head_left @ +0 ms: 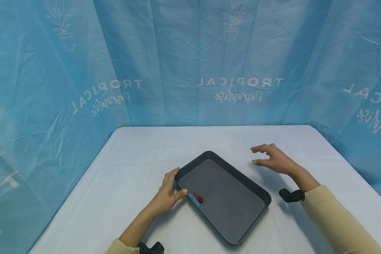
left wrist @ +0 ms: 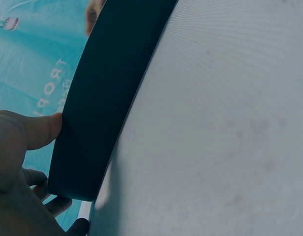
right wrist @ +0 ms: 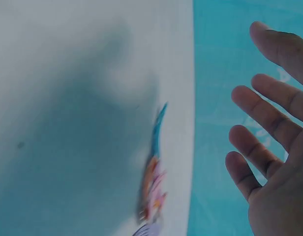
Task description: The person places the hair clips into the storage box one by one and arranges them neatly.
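Note:
A dark grey baking tray (head_left: 222,197) lies at an angle on the white table. My left hand (head_left: 169,193) holds its left corner, with the thumb at the rim and the fingers around the outside. In the left wrist view the thumb touches the top edge of the tray's wall (left wrist: 107,88). Inside the tray, close to that thumb, lie a blue snap hair clip (head_left: 194,200) and a red one (head_left: 198,197). My right hand (head_left: 273,158) hovers over the table to the tray's right, fingers spread and loosely bent, holding nothing.
In the right wrist view, several small colourful pieces, among them a slim blue one (right wrist: 159,130), lie in a row on the table beneath my right hand. Blue printed curtains (head_left: 197,63) hang behind the table and along its sides.

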{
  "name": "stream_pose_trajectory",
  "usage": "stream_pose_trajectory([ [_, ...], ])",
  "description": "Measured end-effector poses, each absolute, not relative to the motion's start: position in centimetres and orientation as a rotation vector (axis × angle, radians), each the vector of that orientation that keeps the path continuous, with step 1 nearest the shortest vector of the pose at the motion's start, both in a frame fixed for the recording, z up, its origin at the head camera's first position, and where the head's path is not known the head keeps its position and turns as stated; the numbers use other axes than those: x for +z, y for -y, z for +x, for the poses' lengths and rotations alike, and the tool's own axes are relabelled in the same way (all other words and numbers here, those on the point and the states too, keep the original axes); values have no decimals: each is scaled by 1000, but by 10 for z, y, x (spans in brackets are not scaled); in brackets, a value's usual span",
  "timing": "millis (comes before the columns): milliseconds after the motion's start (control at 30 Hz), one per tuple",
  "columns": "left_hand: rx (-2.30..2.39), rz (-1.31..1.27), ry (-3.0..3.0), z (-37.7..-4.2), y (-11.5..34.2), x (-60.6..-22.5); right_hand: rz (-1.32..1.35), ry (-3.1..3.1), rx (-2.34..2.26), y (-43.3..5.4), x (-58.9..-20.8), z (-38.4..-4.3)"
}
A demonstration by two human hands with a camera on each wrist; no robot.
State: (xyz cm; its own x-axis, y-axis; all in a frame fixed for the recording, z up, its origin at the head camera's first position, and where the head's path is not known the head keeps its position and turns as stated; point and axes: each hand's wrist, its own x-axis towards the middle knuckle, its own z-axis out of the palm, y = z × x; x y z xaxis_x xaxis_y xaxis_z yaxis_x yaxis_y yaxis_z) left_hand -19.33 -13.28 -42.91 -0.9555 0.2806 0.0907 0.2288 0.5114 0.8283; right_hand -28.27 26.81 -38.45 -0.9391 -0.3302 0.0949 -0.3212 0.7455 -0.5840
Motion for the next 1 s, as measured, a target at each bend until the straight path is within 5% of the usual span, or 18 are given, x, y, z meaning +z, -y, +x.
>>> stream_pose_trajectory([
  [1000, 1470, 450, -2679, -193, 133, -429, -315, -2889, -903, -295, -419, -286],
])
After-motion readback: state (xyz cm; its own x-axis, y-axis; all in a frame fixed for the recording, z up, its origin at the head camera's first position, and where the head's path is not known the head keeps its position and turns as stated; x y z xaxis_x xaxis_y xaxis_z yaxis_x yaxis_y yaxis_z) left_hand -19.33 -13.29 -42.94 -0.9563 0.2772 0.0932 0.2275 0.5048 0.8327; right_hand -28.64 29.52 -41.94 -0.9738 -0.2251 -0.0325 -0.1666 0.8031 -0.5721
